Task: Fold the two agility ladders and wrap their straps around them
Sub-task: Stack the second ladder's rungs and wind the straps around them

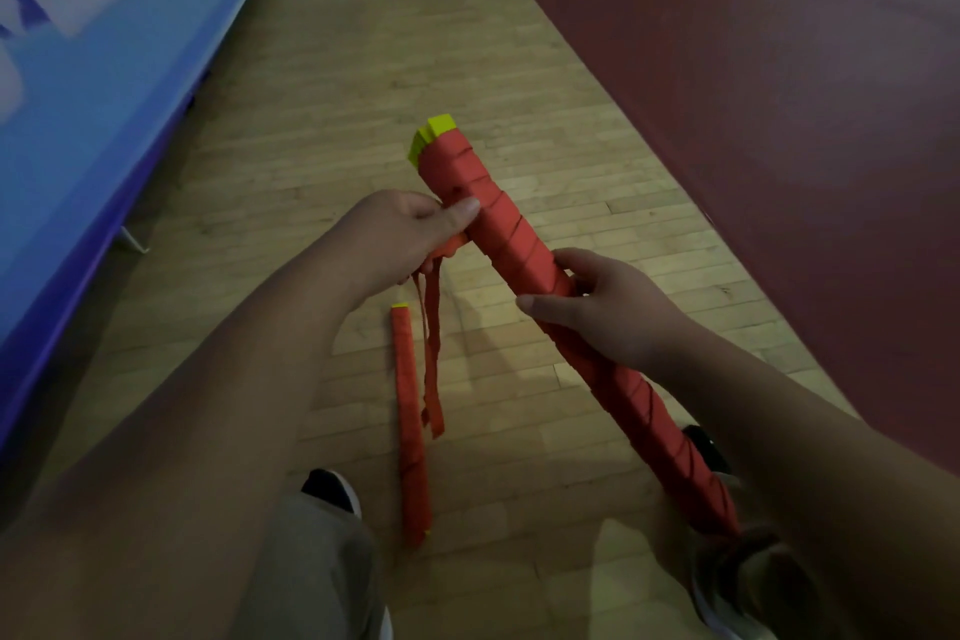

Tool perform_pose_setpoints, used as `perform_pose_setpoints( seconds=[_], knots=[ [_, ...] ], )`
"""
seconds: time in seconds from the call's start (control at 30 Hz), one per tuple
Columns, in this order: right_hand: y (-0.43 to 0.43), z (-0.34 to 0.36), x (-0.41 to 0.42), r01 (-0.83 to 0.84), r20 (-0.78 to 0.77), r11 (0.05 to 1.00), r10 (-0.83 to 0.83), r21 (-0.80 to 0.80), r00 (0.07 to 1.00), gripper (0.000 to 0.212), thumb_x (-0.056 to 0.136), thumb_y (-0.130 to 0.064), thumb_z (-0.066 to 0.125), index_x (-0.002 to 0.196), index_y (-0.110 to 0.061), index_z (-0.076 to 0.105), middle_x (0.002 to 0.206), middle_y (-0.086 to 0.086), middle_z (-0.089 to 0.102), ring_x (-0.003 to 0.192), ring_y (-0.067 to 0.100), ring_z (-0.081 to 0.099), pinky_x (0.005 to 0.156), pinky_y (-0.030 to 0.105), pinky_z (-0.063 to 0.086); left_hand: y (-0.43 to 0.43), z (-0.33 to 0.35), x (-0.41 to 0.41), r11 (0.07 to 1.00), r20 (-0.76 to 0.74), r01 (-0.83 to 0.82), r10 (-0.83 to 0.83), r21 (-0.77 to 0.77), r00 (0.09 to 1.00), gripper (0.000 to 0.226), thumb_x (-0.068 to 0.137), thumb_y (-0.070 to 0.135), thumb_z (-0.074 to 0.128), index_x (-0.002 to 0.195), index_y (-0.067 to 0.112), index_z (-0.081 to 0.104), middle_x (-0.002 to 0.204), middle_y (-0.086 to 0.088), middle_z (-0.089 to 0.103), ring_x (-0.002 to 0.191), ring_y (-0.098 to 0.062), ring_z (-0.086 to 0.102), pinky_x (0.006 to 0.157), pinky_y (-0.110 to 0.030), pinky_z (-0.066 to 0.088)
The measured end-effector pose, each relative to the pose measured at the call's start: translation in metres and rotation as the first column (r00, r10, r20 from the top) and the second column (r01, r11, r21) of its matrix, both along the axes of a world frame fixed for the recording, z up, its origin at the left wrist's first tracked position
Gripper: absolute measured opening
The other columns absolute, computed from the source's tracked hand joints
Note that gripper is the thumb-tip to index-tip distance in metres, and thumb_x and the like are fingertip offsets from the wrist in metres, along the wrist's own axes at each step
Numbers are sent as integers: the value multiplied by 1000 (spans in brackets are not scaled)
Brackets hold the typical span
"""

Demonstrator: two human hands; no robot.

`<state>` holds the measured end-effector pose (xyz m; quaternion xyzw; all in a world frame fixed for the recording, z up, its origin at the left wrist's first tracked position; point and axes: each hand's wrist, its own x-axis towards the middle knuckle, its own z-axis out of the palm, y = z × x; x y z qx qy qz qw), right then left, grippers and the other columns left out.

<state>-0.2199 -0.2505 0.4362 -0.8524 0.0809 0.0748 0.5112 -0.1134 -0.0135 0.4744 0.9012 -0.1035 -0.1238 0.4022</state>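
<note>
Grey trousers and black shoes with white soles.

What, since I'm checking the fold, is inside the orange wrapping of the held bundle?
Yellow rungs stick out at the far end; the wound strap hides the rest of them.

Held ladder bundle: red strap wound in a spiral, yellow rungs at its upper end. Second bundle, lower centre: red, yellow tips. Floor: pale wood planks. Banner, upper left: blue, white lettering. Mat, upper right: maroon.

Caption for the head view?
Left hand pinches loose strap, right hand grips wrapped ladder; second bundle lies on the floor.
</note>
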Motion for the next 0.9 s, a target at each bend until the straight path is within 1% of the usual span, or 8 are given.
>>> perform_pose_setpoints(
  seconds=[0.07,0.17,0.33,0.5,0.63,0.73,0.83,0.9],
  knots=[
    [-2,0,1,4,-10,999,-4,48,1000,35,92,-46,86,124,-41,72,92,-3,82,78,17,81,77,37,68,4,2,1,998,-6,47,-47,44,999,29,88,58,84,96,30,82,84,11,78,76,-11,70,72,-32,53],
    [-3,0,2,-7,-11,997,8,72,1000,31,93,-48,85,121,-42,73,93,-4,82,80,17,81,78,37,68,6,1,2,987,52,54,-62,153,997,22,87,42,90,104,32,81,98,6,78,95,-16,74,86,-39,58],
    [-1,-1,1,-9,-24,999,10,50,1000,34,92,-50,85,123,-41,74,92,-6,82,77,12,80,75,32,65,5,2,-2,990,69,-12,2,140,998,21,91,44,84,110,35,80,98,7,74,89,-13,72,71,-28,49],
    [2,0,0,-37,-18,999,37,-39,999,39,93,-55,82,127,-40,69,96,-8,80,79,10,79,78,33,66,6,6,-1,992,102,-41,29,121,994,16,92,45,80,106,38,83,104,8,77,98,-16,72,90,-39,58],
    [6,2,-1,-36,1,994,37,-101,999,47,93,-56,82,134,-42,63,99,-10,76,81,10,78,79,34,64,8,9,2,995,57,-71,67,72,996,17,90,46,84,99,32,83,90,9,73,81,-11,65,74,-31,49],
    [6,1,0,-38,-1,992,38,-123,999,56,91,-58,83,140,-41,62,101,-9,76,83,10,77,79,35,64,6,11,2,996,-16,-89,89,3,996,17,93,37,81,95,20,82,80,2,67,70,-16,57,61,-28,43],
    [9,0,1,-45,1,984,46,-174,999,64,88,-62,84,143,-42,58,101,-11,74,83,9,76,77,33,63,4,14,0,992,-99,-113,107,-55,989,26,94,34,72,88,10,79,76,-8,61,70,-22,52,58,-32,39],
    [10,-2,2,-52,3,975,54,-215,999,68,86,-63,86,144,-42,56,101,-10,74,84,11,76,81,40,66,4,14,-1,986,-151,-133,118,-96,982,37,93,43,72,95,7,81,80,-6,64,71,-21,54,58,-31,39]
  ],
)
